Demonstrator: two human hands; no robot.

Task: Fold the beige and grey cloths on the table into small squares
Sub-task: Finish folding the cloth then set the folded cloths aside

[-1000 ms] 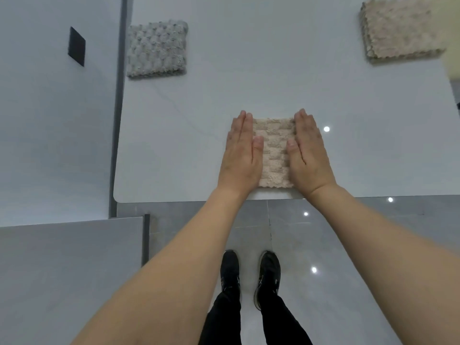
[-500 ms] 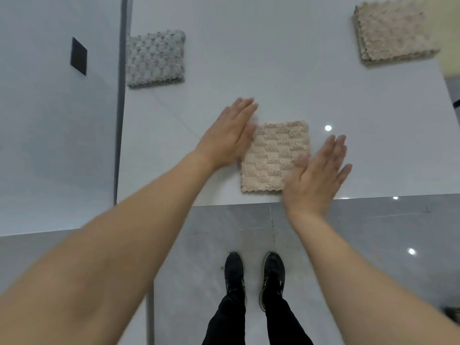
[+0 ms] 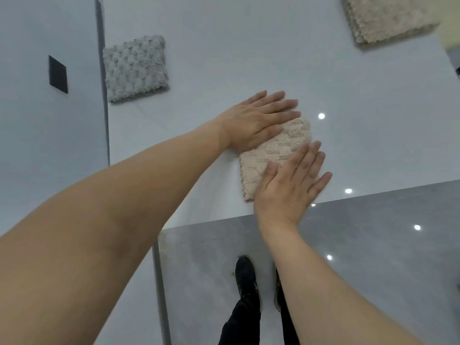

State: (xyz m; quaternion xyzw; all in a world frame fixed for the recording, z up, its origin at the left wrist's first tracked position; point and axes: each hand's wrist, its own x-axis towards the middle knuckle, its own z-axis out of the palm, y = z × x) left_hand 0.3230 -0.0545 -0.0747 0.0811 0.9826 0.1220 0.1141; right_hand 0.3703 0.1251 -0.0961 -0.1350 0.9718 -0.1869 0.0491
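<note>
Near the front edge of the white desk (image 3: 249,58) I see my folded beige waffle-textured cloth (image 3: 278,150); no writing is legible on it. My left hand (image 3: 256,123) and right hand (image 3: 291,188) lie flat on it, fingers straight, gripping nothing

No text, label, brand, number or sign can be read anywhere.

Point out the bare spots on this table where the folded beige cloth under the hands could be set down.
Bare table lies between the grey cloth and the far beige stack, and to the right of the near beige cloth. The near edge is crowded: left hand and right hand rest flat there.
</note>
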